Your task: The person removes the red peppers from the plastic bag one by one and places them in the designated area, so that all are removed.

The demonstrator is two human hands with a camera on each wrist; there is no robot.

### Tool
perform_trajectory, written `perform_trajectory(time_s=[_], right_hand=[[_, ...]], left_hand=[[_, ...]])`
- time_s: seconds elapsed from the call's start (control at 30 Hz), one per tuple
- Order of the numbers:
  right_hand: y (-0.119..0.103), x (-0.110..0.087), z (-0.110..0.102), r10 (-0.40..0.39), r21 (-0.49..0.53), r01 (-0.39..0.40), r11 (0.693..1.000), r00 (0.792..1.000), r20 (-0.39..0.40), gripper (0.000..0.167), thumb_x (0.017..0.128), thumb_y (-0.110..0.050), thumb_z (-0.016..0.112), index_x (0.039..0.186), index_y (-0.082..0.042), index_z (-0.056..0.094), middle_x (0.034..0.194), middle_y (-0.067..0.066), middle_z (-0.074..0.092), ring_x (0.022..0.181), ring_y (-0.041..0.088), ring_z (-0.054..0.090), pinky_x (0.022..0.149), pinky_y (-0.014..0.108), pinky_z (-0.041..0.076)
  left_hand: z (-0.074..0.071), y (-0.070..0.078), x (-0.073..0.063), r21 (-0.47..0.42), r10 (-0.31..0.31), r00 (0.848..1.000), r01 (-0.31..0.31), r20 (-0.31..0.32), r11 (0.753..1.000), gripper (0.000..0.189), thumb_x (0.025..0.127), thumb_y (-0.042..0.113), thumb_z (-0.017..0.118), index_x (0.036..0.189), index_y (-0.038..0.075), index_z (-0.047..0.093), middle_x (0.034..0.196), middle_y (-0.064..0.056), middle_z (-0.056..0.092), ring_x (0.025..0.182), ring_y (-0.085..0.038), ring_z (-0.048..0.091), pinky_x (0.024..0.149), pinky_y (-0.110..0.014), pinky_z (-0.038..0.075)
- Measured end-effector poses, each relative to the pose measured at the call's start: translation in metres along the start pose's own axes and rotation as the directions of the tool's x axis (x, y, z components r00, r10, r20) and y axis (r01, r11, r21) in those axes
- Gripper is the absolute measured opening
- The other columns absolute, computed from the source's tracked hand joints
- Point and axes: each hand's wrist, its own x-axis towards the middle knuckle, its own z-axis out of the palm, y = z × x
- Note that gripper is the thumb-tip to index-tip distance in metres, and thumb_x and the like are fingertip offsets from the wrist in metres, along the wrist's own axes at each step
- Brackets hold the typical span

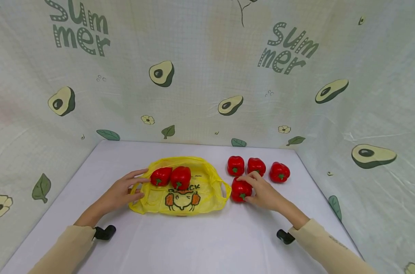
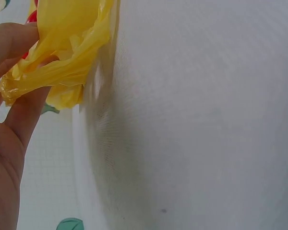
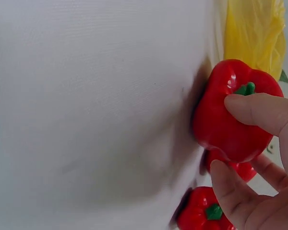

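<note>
A yellow plastic bag [image 1: 207,198] with a cartoon face printed on it lies flat on the table. Two red bell peppers, a left one [image 1: 161,176] and a right one [image 1: 181,177], rest at the bag's left half. At the bag's left handle, my left hand [image 1: 120,193] has its thumb and fingers around the yellow film [image 2: 62,72]. Just right of the bag, my right hand [image 1: 264,192] grips another red bell pepper [image 3: 235,124], with the thumb beside its green stem and other fingers behind it.
Three more red bell peppers stand in a row behind my right hand: a left one [image 1: 235,166], a middle one [image 1: 256,166] and a right one [image 1: 279,172]. A white cloth covers the table [image 1: 193,243]. Printed curtains [image 1: 193,95] enclose its back and sides.
</note>
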Motion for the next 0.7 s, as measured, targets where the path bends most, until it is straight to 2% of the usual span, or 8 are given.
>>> perform_trajectory(time_s=[0.2,0.4,0.57,0.7], right_hand=[[-0.01,-0.004,-0.015,-0.012,-0.022,0.012,1.0,0.999,0.031,0.076,0.082,-0.01,0.092,0.149,-0.023,0.059,0.137,0.009,0.056,0.126,0.029,0.057,0.089,0.044,0.064],[-0.027,-0.002,-0.037,-0.053,-0.099,0.051,0.994,0.998,-0.015,0.071,0.084,-0.013,0.091,0.148,-0.022,0.061,0.145,0.01,0.058,0.133,0.034,0.053,0.095,0.055,0.06],[-0.049,0.007,-0.047,-0.062,-0.035,0.06,0.998,0.996,-0.065,0.07,0.087,-0.015,0.089,0.15,-0.02,0.058,0.15,0.012,0.054,0.137,0.034,0.05,0.093,0.052,0.062],[-0.066,0.02,-0.045,-0.081,0.006,0.082,0.997,0.993,-0.082,0.068,0.089,-0.015,0.087,0.15,-0.019,0.057,0.152,0.011,0.053,0.138,0.032,0.05,0.093,0.049,0.062]], left_hand=[[-0.001,0.0,0.002,0.009,0.009,1.0,-0.009,0.0,1.0,0.049,0.091,0.01,0.084,0.138,0.015,0.071,0.166,-0.011,0.044,0.149,-0.045,0.042,0.104,-0.057,0.054],[-0.002,0.002,0.003,0.007,0.014,1.0,-0.014,0.003,1.0,0.049,0.091,0.009,0.084,0.138,0.014,0.071,0.166,-0.011,0.043,0.149,-0.044,0.042,0.104,-0.057,0.054],[-0.001,0.0,0.003,0.017,0.018,1.0,-0.018,0.004,1.0,0.049,0.091,0.01,0.084,0.138,0.015,0.071,0.165,-0.01,0.044,0.148,-0.044,0.043,0.102,-0.055,0.056],[-0.002,-0.001,0.003,0.024,0.023,1.0,-0.023,0.007,0.999,0.049,0.091,0.011,0.085,0.138,0.015,0.071,0.166,-0.01,0.044,0.149,-0.042,0.043,0.103,-0.055,0.056]])
